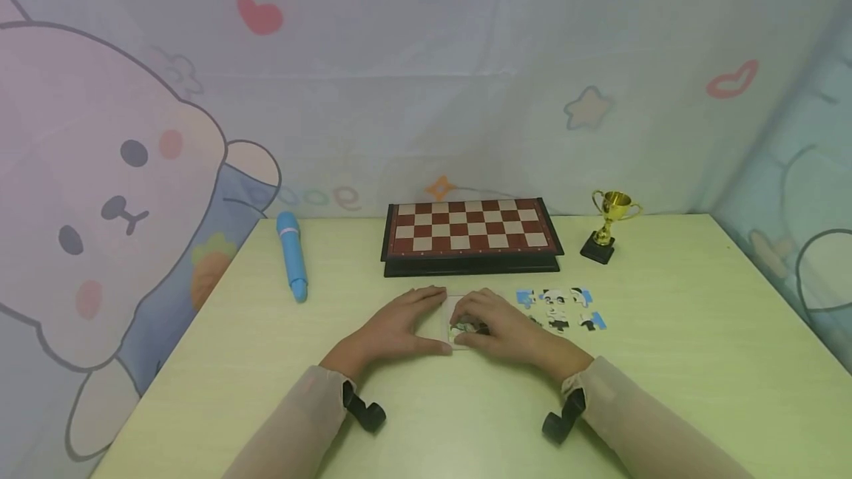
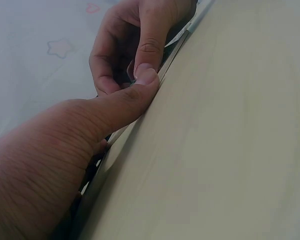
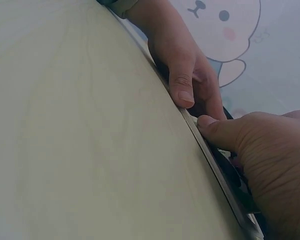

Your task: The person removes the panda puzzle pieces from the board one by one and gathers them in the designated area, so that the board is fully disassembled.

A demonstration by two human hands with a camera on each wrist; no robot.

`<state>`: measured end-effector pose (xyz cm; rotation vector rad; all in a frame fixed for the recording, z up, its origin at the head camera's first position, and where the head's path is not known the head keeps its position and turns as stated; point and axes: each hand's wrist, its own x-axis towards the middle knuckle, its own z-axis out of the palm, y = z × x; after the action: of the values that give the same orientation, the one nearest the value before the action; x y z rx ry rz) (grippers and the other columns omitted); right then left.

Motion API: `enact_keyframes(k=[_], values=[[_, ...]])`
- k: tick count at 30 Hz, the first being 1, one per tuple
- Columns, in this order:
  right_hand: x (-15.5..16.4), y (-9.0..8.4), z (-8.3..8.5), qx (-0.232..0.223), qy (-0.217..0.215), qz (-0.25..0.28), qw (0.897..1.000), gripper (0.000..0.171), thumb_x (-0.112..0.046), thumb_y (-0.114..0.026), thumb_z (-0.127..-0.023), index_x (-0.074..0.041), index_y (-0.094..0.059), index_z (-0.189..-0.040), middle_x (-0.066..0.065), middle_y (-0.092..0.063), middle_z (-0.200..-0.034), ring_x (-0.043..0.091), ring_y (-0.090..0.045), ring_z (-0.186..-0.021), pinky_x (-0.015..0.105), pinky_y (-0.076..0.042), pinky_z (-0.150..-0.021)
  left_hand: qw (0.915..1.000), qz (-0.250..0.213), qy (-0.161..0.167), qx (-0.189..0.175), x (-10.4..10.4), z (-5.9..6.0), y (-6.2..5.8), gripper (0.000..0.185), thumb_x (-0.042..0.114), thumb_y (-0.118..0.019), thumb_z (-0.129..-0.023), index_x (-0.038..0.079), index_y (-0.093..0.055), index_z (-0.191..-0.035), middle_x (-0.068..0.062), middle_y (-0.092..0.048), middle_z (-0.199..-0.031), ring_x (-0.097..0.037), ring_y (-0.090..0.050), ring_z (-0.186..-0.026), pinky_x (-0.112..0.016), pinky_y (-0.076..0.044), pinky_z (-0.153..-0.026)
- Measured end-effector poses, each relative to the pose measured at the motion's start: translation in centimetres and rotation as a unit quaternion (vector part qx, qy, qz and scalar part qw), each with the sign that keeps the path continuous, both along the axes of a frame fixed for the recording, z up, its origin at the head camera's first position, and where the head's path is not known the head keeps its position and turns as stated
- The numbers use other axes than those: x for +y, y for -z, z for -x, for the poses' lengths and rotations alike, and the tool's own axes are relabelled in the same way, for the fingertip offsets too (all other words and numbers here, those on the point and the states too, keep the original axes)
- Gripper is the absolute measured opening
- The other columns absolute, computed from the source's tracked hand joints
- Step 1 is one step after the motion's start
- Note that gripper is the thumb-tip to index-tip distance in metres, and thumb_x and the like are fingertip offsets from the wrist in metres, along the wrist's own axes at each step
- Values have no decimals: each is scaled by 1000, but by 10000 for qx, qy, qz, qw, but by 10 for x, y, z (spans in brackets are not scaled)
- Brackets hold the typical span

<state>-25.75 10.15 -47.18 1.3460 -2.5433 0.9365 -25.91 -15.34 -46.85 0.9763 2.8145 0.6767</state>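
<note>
The puzzle tray [image 1: 454, 305], pale and shallow, lies in front of the chessboard [image 1: 469, 226], roughly opposite its middle, between my two hands. Some picture pieces [image 1: 461, 330] show inside it at the near end, green and dark.

My left hand [image 1: 402, 325] is spread, thumb at the tray's near edge and fingertips at its far left corner, steadying it rather than wrapping round it. My right hand [image 1: 504, 327] reaches in from the other side, fingers bent down over the pieces; I cannot tell whether I am pinching one or only pressing, since my own fingers hide the contact.

With my left touch so light, a sideways push from the right could, I think, skid the tray over the smooth table [image 1: 452, 420]. Pressing a tab in at a slant might pop its neighbour up.

In front of the chessboard's right end lie loose puzzle pieces [image 1: 554, 297], one partly hidden by my right hand; a careless backward sweep of that hand could scatter them.

Beyond these, a gold trophy [image 1: 604, 222] stands just right of the chessboard, and a blue pen [image 1: 293, 257] lies left of it.
</note>
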Motion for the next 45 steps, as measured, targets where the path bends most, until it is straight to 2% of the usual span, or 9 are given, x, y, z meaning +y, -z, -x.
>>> enact_keyframes(k=[7, 17, 24, 28, 36, 45], values=[[1, -2, 1, -174, -210, 255, 9993, 25, -25, -75, -93, -20, -64, -115, -9, -58, -104, 9, -53, -84, 26, -49, -73, 10000, 39, 0, -26, 1, 0, 0, 100, 77, -63, -81, 19, -35, -158, 7, -29, -163, -19, -26, -150, -47, -28, -119], [1, -3, 1, -184, -119, 68, 9997, 27, -22, -70, -97, -16, -64, -122, -9, -57, -92, 5, -51, -76, 26, -48, -72, 10000, 55, -36, -32, 0, 1, 0, 101, 78, -63, -80, 20, -36, -158, 8, -30, -162, -14, -25, -149, -42, -26, -120], [0, -4, 0, -283, -41, 2, 9996, 27, -23, -70, -97, -16, -65, -122, -7, -63, -99, 6, -56, -83, 29, -51, -78, 10000, 50, -47, -12, 0, 0, 1, 101, 79, -62, -80, 20, -36, -158, 9, -30, -162, -16, -26, -149, -43, -27, -119], [1, -4, -1, -202, -41, 11, 9998, 27, -23, -70, -97, -17, -65, -122, -7, -62, -100, 7, -53, -86, 30, -50, -79, 10000, 59, -55, -22, -1, -1, 1, 101, 79, -62, -80, 21, -35, -158, 9, -29, -163, -16, -26, -149, -43, -26, -120], [1, -5, 0, -36, -53, 86, 9999, 26, -23, -72, -95, -19, -67, -120, -13, -63, -116, 9, -51, -106, 35, -48, -91, 10000, 48, -25, -15, 0, 0, 0, 100, 78, -62, -81, 20, -35, -158, 7, -29, -163, -18, -26, -149, -46, -27, -119], [1, -4, 0, 79, -217, 166, 9996, 24, -21, -72, -95, -17, -67, -119, -12, -62, -118, 9, -52, -108, 33, -49, -91, 10000, 19, -37, -32, -1, 1, 1, 101, 79, -61, -80, 21, -35, -158, 7, -29, -163, -18, -26, -150, -47, -28, -119]])
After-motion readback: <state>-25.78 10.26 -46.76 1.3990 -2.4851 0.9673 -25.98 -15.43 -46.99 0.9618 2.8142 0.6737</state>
